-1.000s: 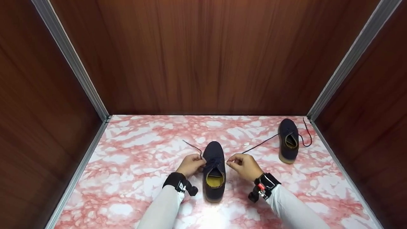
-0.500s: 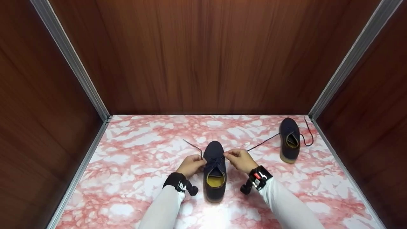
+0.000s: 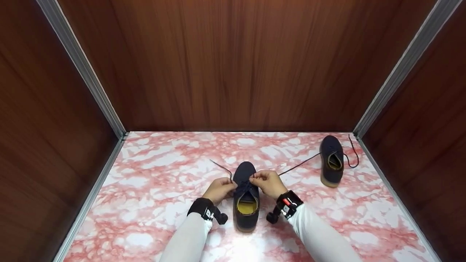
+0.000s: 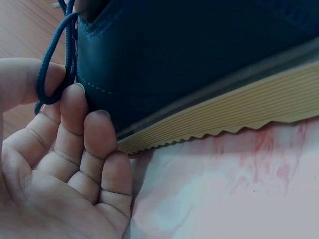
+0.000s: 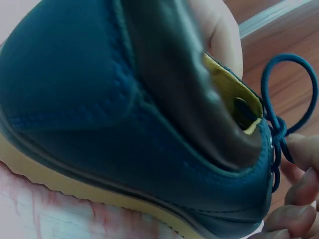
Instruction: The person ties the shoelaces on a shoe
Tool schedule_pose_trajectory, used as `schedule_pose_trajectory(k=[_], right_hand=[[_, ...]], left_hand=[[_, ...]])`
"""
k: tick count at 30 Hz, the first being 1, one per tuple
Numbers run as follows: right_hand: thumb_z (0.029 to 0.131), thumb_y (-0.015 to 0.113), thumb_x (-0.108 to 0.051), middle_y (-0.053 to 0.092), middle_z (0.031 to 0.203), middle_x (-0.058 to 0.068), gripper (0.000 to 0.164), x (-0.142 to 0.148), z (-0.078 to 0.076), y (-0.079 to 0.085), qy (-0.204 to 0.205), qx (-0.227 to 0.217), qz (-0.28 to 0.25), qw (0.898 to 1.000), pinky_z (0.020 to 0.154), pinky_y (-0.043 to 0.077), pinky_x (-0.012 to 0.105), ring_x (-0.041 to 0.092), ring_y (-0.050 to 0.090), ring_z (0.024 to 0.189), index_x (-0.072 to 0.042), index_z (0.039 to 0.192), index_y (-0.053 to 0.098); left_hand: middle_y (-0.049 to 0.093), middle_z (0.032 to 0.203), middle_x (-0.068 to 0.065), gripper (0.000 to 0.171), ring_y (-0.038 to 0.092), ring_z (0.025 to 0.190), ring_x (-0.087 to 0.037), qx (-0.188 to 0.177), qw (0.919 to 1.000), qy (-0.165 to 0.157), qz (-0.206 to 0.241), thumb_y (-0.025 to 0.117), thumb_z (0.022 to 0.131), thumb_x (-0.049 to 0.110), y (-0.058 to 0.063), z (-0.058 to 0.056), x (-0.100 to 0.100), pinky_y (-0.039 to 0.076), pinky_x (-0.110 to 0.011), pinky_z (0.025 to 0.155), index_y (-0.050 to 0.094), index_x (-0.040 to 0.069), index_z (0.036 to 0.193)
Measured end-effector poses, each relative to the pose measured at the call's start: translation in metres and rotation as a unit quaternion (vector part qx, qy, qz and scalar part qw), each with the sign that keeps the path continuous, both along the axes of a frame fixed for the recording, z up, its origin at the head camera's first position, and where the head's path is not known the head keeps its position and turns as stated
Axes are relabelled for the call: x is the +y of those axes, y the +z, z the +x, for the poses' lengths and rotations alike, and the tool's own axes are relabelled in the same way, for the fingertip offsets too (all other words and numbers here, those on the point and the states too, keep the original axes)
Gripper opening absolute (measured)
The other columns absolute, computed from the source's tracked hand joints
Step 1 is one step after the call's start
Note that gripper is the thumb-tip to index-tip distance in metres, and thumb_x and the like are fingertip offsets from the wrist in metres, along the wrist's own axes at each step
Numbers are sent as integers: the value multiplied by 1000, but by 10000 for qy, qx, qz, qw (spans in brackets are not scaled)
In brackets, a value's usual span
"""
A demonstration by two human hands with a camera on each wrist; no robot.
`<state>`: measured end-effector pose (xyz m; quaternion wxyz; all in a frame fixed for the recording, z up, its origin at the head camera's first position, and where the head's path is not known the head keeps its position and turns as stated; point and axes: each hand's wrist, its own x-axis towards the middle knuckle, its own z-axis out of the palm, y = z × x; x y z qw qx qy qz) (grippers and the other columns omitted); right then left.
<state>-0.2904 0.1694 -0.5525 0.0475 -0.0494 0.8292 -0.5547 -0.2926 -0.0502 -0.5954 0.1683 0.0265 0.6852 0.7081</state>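
A dark navy lace-up shoe (image 3: 244, 171) with a yellow insole stands upright, toe away from me. On its left side my left hand (image 3: 219, 190) pinches the shoelace (image 4: 50, 84) between thumb and index finger; a loop of it hangs over the fingertips in the left wrist view. The other fingertips of that hand touch the shoe's side. My right hand (image 3: 268, 183) is over the lacing from the right, thumb and finger pinching lace beside a knot (image 5: 279, 128). A lace loop (image 5: 264, 74) stands up from this knot in the right wrist view.
A second navy shoe (image 3: 331, 160) stands at the back right, its untied laces (image 3: 300, 164) spread to both sides. One lace end (image 3: 218, 165) lies left of the near shoe's toe. Wood-grain panels (image 3: 233, 65) wall in the red-and-white marbled surface (image 3: 156, 214).
My right hand has moved left, from just beside the near shoe onto its lacing. My left hand has kept its pinch in the same place. Both shoes stand where they were.
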Motion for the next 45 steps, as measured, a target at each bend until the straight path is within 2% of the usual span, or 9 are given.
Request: schedule_pose_trajectory(k=[9, 13, 17, 21, 25, 28, 34, 40, 45], right_hand=[[96, 76, -16, 53, 61, -8, 22, 14, 0, 7, -340, 214, -185, 9990, 50, 39, 20, 7, 47, 54, 2, 84, 70], [104, 65, -19, 62, 72, -2, 25, 21, -1, 14, -241, -76, -760, 9968, 53, 48, 21, 9, 55, 58, 2, 90, 64], [114, 43, -24, 75, 91, 4, 27, 25, -1, 22, 7, -580, -1690, 9839, 59, 55, 24, 11, 65, 64, -3, 101, 52], [116, 31, -30, 76, 86, 7, 27, 27, 0, 30, 112, -615, -2127, 9751, 62, 60, 28, 14, 70, 65, -10, 101, 42], [115, 38, -27, 71, 81, 6, 23, 28, 0, 34, 21, -418, -2281, 9727, 64, 60, 28, 14, 69, 64, -7, 107, 46], [111, 51, -19, 70, 83, 4, 20, 30, 1, 35, -6, -213, -2114, 9772, 67, 60, 26, 13, 68, 68, 0, 115, 54], [97, 68, 0, 75, 96, -2, 38, 35, 4, 30, 298, 125, -1488, 9883, 83, 63, 26, 10, 74, 86, 14, 132, 61], [104, 61, -6, 79, 102, 6, 36, 37, 6, 26, 448, -7, -1920, 9804, 83, 64, 28, 10, 76, 84, 16, 133, 60], [113, 46, -21, 80, 101, 9, 35, 36, 9, 24, 520, -309, -2066, 9766, 74, 65, 29, 9, 75, 75, 9, 118, 63]], left_hand=[[62, 78, 2, 8, 59, 68, -10, 62, 9999, 61, 69, 67, 94, 9, -1, 1, 1, 55, -24, 70, 68, 1, 93], [61, 77, 3, 11, 59, 67, -10, 71, 9999, 57, 66, 67, 94, 9, -1, 2, 1, 54, -24, 69, 68, -2, 96], [61, 78, 3, 10, 59, 67, -10, 27, 10000, 59, 30, 67, 94, 9, 0, 2, 1, 55, -25, 70, 68, -1, 96], [61, 78, 2, 9, 59, 68, -11, 28, 10000, 68, -48, 68, 94, 9, 2, 3, 1, 56, -26, 71, 68, 0, 95], [61, 78, 3, 8, 59, 69, -10, 47, 9999, 63, -67, 68, 94, 9, 2, 4, 1, 55, -25, 71, 68, 2, 93], [62, 79, 3, 6, 59, 70, -10, 33, 10000, 63, -56, 68, 94, 9, 2, 4, 1, 55, -25, 71, 68, 3, 92], [62, 80, 2, 10, 59, 71, -10, 101, 9998, 88, -178, 68, 94, 11, 0, 2, 1, 55, -25, 72, 69, 1, 95], [61, 79, 1, 9, 57, 70, -11, 56, 9999, 86, -132, 67, 94, 9, 0, 2, 1, 53, -25, 70, 68, 1, 94], [60, 80, 0, 9, 57, 70, -12, 44, 10000, 73, -30, 67, 94, 8, 2, 2, 1, 53, -25, 69, 67, 0, 95]])
